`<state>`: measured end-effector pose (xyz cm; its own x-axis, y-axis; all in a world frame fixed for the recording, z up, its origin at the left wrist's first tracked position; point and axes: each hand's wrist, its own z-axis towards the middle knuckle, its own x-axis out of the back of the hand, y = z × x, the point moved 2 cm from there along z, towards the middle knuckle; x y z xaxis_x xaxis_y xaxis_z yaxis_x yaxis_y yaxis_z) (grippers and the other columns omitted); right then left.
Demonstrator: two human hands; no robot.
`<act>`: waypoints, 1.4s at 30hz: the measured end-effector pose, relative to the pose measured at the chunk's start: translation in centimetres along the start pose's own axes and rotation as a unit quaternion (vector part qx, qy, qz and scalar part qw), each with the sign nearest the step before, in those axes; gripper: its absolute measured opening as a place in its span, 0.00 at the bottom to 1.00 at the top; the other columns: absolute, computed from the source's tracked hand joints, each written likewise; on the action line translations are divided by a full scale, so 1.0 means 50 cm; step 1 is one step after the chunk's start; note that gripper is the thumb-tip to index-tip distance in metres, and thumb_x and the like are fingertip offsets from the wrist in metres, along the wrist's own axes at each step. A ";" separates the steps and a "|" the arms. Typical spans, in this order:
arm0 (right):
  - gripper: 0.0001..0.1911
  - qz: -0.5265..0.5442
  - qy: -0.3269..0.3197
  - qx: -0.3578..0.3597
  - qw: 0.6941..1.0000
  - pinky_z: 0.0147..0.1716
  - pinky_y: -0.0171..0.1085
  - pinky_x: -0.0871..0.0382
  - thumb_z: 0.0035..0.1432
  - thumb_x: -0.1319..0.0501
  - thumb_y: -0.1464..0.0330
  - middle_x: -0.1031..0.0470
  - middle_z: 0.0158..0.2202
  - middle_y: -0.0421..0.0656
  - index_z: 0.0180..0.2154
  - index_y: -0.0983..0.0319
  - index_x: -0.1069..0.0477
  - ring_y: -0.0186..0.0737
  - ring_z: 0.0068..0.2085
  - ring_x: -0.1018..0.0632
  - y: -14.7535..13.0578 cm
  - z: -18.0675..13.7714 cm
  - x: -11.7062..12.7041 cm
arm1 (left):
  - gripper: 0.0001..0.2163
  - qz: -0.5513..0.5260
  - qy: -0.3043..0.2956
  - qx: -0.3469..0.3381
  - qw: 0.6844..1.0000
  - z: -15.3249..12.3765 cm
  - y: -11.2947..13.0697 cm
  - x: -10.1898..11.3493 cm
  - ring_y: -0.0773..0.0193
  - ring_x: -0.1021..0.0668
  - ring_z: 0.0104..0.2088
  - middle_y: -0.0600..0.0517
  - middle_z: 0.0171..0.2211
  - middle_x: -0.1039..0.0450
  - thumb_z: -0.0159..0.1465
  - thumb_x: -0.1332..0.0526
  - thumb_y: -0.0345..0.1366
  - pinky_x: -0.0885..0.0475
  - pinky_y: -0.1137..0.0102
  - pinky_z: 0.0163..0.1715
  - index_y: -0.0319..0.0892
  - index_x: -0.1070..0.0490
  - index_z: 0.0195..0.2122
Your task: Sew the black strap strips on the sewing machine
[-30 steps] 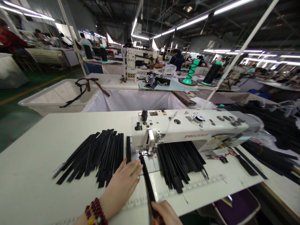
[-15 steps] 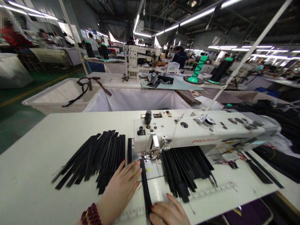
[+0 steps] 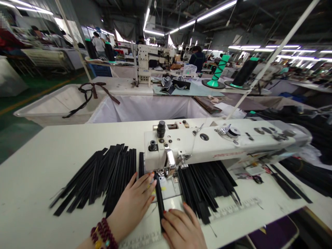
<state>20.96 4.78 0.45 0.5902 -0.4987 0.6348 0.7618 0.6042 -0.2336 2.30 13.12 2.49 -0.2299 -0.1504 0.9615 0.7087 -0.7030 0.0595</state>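
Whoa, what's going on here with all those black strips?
A person sits or stands at a sewing machine with both hands at one black strip. The left hand lies flat beside it, fingertips close to the machine's metal foot. The right hand's fingers are on the strip's nearer part. More strips lie in two piles, one left and one right of the hands.

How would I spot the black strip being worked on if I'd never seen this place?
Find the white sewing machine on the near table, then the metal foot below its left end. A black strip runs from there toward the viewer, between a left pile and a right pile of strips. Unlike those, it has the right hand on it.
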 end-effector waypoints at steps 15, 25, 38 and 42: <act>0.13 -0.006 -0.020 0.012 1.000 0.64 0.42 0.44 0.71 0.47 0.68 0.19 0.39 0.38 0.41 0.59 0.24 0.36 0.41 0.21 -0.007 -0.002 0.016 | 0.17 0.027 -0.007 -0.006 1.000 -0.002 0.012 0.005 0.56 0.27 0.58 0.46 0.59 0.27 0.68 0.45 0.32 0.39 0.55 0.63 0.41 0.29 0.57; 0.19 -0.042 -0.008 0.056 0.998 0.70 0.46 0.59 0.74 0.52 0.67 0.20 0.34 0.38 0.35 0.61 0.25 0.35 0.39 0.23 -0.006 0.032 0.026 | 0.18 0.048 0.002 -0.027 0.999 -0.009 0.015 0.001 0.56 0.28 0.59 0.45 0.59 0.28 0.68 0.45 0.34 0.40 0.56 0.63 0.40 0.30 0.58; 0.15 -0.020 -0.072 0.038 0.996 0.69 0.48 0.58 0.72 0.49 0.71 0.21 0.39 0.42 0.39 0.64 0.25 0.38 0.42 0.24 0.020 0.070 -0.004 | 0.18 -0.001 -0.004 0.018 1.000 0.018 -0.015 -0.014 0.52 0.25 0.54 0.44 0.49 0.22 0.72 0.52 0.37 0.36 0.52 0.60 0.40 0.25 0.53; 0.14 -0.033 -0.100 0.037 0.994 0.68 0.51 0.55 0.69 0.49 0.76 0.22 0.43 0.44 0.42 0.63 0.25 0.39 0.44 0.24 0.030 0.077 -0.018 | 0.17 -0.003 -0.004 0.016 1.000 0.021 -0.017 -0.014 0.51 0.25 0.53 0.43 0.47 0.22 0.71 0.51 0.36 0.35 0.50 0.59 0.40 0.24 0.51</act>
<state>20.53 8.51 2.35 0.4689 -0.4099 0.7824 0.7715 0.6213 -0.1369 2.54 14.54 2.06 -0.2283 -0.1409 0.9633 0.7279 -0.6818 0.0727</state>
